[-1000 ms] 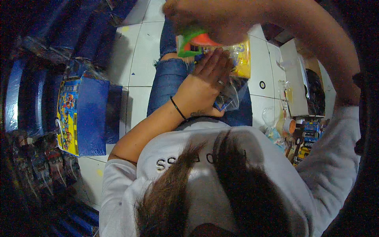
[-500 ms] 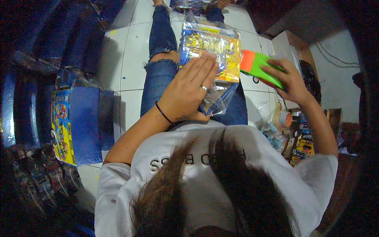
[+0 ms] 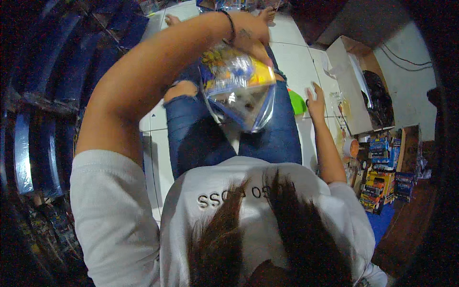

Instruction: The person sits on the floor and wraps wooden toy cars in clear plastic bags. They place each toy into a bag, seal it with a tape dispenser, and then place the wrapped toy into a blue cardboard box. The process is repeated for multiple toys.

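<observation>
A clear plastic bag with a yellow and blue printed card (image 3: 239, 88) tilts above my thighs, glossy and slightly blurred. My left hand (image 3: 251, 40) reaches across its far side, bent over the top edge and closed on it; most of its fingers are hidden. To the right of my thigh, a green tape dispenser (image 3: 297, 101) shows only in part. Right beside it is my right hand (image 3: 316, 103), fingers apart and nothing held in them.
An open carton (image 3: 354, 91) with black plastic stands at the right by the wall. Nearer are an orange tape roll (image 3: 352, 147) and stacked toy packages (image 3: 377, 191). Dark blue boxes (image 3: 36, 143) line the left. My bare feet (image 3: 266, 16) rest on white tiles.
My left hand has gone from lying flat on the bag to its far edge, and the bag has tilted. My right hand has lowered and let go of the tape dispenser.
</observation>
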The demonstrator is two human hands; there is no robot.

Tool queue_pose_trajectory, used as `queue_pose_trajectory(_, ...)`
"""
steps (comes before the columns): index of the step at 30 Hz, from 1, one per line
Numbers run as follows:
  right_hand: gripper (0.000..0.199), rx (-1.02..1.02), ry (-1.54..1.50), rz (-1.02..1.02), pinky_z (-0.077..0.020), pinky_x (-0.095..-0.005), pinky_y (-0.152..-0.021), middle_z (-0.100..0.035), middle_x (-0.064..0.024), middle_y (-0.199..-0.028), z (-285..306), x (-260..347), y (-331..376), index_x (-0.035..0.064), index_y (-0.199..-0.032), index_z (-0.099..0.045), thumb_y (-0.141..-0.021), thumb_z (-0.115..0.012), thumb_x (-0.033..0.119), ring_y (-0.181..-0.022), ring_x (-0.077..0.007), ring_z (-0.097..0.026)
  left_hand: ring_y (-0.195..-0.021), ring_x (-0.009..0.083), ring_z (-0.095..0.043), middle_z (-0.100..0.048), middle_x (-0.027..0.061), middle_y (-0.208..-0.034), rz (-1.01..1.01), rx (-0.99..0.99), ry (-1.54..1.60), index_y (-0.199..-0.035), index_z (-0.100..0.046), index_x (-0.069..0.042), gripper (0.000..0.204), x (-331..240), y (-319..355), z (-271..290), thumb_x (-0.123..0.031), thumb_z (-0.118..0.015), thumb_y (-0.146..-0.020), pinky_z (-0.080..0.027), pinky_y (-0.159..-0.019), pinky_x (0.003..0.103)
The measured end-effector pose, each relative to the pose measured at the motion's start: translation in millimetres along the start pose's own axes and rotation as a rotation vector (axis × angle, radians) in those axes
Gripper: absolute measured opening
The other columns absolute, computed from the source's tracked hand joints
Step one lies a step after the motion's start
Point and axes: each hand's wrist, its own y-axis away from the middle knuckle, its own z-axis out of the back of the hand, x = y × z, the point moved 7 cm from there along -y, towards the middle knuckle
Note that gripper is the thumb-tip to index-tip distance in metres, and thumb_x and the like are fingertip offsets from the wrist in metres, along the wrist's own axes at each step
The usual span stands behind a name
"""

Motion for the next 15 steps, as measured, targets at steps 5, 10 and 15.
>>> queue_pose_trajectory(5, 0.062, -0.044, -0.548, 0.014, -0.0277, -0.0392, -0.108, -0.033, -0.0151, -0.147, -20, 180, 57, 0.0038, -0.146, -0.025, -0.098, -0.043, 0.039, -0.134, -0.0266, -0.032, -0.073, 0.0324, -0.067, -0.067, 0.0181, -0.076, 0.687, -0.108, 0.073, -0.085, -0.072, -0.003, 0.079, 105, 37, 2, -0.078, -0.046, -0.076, -0.052, -0.069, 0.043)
queue_pose_trajectory(10, 0.069, 0.098, -1.379, -0.216, -0.0305, -0.0375, -0.108, -0.042, -0.0142, -0.14, -85, 244, 1, 0.0019, -0.142, -0.031, -0.097, -0.031, 0.055, -0.128, -0.0263, -0.04, -0.107, 0.0245, -0.058, -0.059, 0.0141, -0.118, 0.753, 0.076, 0.824, -0.127, -0.05, -0.006, 0.076, 66, 81, -49, -0.068, -0.046, -0.085, -0.044, -0.093, 0.037)
queue_pose_trajectory(15, 0.067, 0.466, -1.466, -0.238, -0.0391, -0.0352, -0.101, -0.055, -0.0121, -0.127, -73, 266, -24, 0.0012, -0.134, -0.045, -0.097, -0.032, 0.056, -0.116, -0.0223, -0.053, -0.121, 0.0222, -0.047, -0.044, 0.0135, -0.135, 0.483, -0.698, 1.513, -0.149, -0.006, -0.005, 0.089, -17, 134, -55, -0.031, -0.062, -0.085, -0.042, -0.098, 0.034)
